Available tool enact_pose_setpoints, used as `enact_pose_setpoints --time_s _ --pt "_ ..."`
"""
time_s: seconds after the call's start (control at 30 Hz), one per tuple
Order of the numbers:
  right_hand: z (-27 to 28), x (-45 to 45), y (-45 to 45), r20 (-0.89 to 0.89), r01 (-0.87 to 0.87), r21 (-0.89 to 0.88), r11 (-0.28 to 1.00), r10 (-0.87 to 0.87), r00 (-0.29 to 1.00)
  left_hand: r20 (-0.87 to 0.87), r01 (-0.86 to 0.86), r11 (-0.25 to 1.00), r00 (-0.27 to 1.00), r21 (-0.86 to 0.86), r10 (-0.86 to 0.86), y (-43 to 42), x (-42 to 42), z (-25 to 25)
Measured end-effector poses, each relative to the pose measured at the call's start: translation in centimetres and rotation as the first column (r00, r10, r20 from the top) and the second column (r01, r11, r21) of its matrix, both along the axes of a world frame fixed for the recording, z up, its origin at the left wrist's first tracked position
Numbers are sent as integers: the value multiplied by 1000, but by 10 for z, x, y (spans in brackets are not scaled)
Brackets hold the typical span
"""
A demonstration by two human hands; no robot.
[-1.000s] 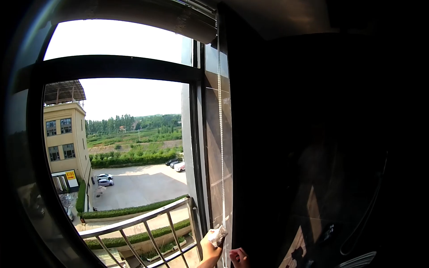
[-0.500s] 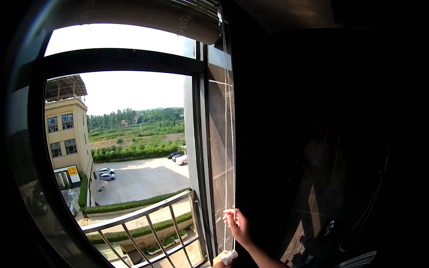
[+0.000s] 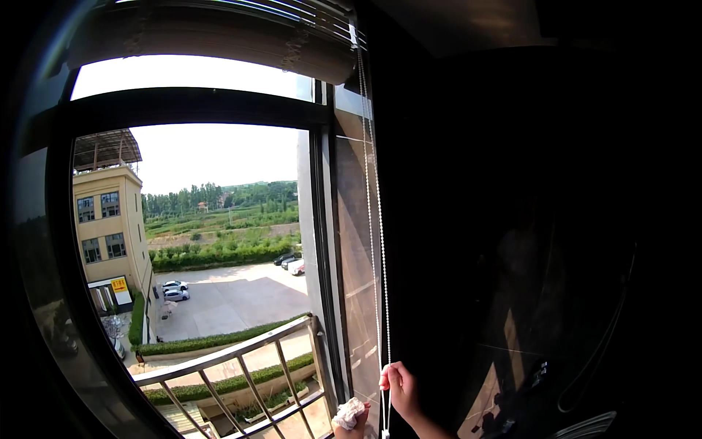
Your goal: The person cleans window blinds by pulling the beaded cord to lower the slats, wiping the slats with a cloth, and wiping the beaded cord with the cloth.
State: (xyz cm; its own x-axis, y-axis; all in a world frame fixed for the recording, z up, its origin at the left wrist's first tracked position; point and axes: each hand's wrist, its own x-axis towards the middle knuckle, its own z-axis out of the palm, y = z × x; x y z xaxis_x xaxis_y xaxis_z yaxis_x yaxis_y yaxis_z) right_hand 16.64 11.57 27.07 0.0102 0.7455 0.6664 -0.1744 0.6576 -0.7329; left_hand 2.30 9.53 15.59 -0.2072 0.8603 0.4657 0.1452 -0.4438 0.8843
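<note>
My right hand (image 3: 400, 389) is closed around the white beaded chain (image 3: 382, 241) of a window blind, low on its loop. To its left, my left hand (image 3: 354, 432) is at the lower edge of view, with a crumpled white cloth or tissue (image 3: 350, 414) in its fingers. Beside the left hand, the chain ends in a small white piece (image 3: 385, 433). Above, the gathered blind (image 3: 219, 57) hangs across the top of the window, its slats stacked and bunched.
A dark window frame (image 3: 197, 102) surrounds the view outside. A metal railing (image 3: 241, 351) crosses its lower part, with a paved lot (image 3: 234, 300) and a beige building (image 3: 110, 212) beyond. Right of the chain stands a dark, reflective surface (image 3: 526, 219).
The blind's lower edge has come down slightly against the frame. My right hand has moved down and right along the chain; my left hand with the cloth has shifted left, away from the chain.
</note>
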Motion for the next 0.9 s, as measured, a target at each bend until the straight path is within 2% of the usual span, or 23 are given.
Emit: enact_pose_setpoints --time_s 0.1,0.13,0.2,0.23,0.27,0.33,0.4,0.43,0.47,0.53,0.57,0.6,0.67,0.7,0.77,0.8,0.87,0.9 --pt "-28 -3 -7 38 102 -47 994 -100 994 79 29 999 997 -41 -26 4 2 19" --pt "-28 -5 -14 65 128 -15 992 -127 990 103 51 996 994 -71 -44 6 4 24" --pt "-78 3 6 282 294 183 938 -336 899 146 111 976 986 -188 -84 12 6 32" --pt "-79 -14 -17 70 351 47 935 -354 933 154 133 961 983 -243 -97 14 8 35" --pt "-96 -9 -15 152 336 -39 941 -327 933 141 132 952 985 -277 -96 17 10 38" --pt "-81 -4 -38 377 372 6 928 -346 859 80 86 982 994 -165 -74 21 17 43" --pt "-131 -6 -23 316 405 49 913 -399 861 -32 13 997 999 74 -10 32 23 50" --pt "-136 -8 -24 255 438 83 895 -444 859 -153 -23 992 987 125 42 43 24 43" --pt "-140 -4 -26 251 441 86 894 -447 858 -201 -22 983 978 183 60 48 23 33" --pt "-104 1 -54 286 287 4 958 -276 918 -269 -22 957 957 290 103 55 20 27" --pt "-133 3 -38 309 327 -38 944 -300 902 -292 -24 940 948 340 130 58 18 21" --pt "-131 7 -41 309 327 -37 944 -300 903 -314 -27 917 935 399 164 60 15 16" --pt "-125 11 -50 426 292 -115 949 -219 878 -348 -36 855 904 518 249 69 11 4" --pt "-137 10 -42 425 293 -114 949 -220 878 -358 -47 785 872 618 334 76 8 -5" --pt "-168 5 -21 270 513 78 855 -513 815 -342 -32 873 912 487 224 64 8 0" --pt "-158 7 -21 268 511 83 856 -513 816 -323 -30 905 928 424 182 57 9 5" --pt "-103 10 -35 188 351 -26 936 -340 922 -296 -21 942 947 335 126 44 10 10" --pt "-87 8 -40 139 362 71 929 -369 919 -285 -19 954 952 301 109 37 10 10"
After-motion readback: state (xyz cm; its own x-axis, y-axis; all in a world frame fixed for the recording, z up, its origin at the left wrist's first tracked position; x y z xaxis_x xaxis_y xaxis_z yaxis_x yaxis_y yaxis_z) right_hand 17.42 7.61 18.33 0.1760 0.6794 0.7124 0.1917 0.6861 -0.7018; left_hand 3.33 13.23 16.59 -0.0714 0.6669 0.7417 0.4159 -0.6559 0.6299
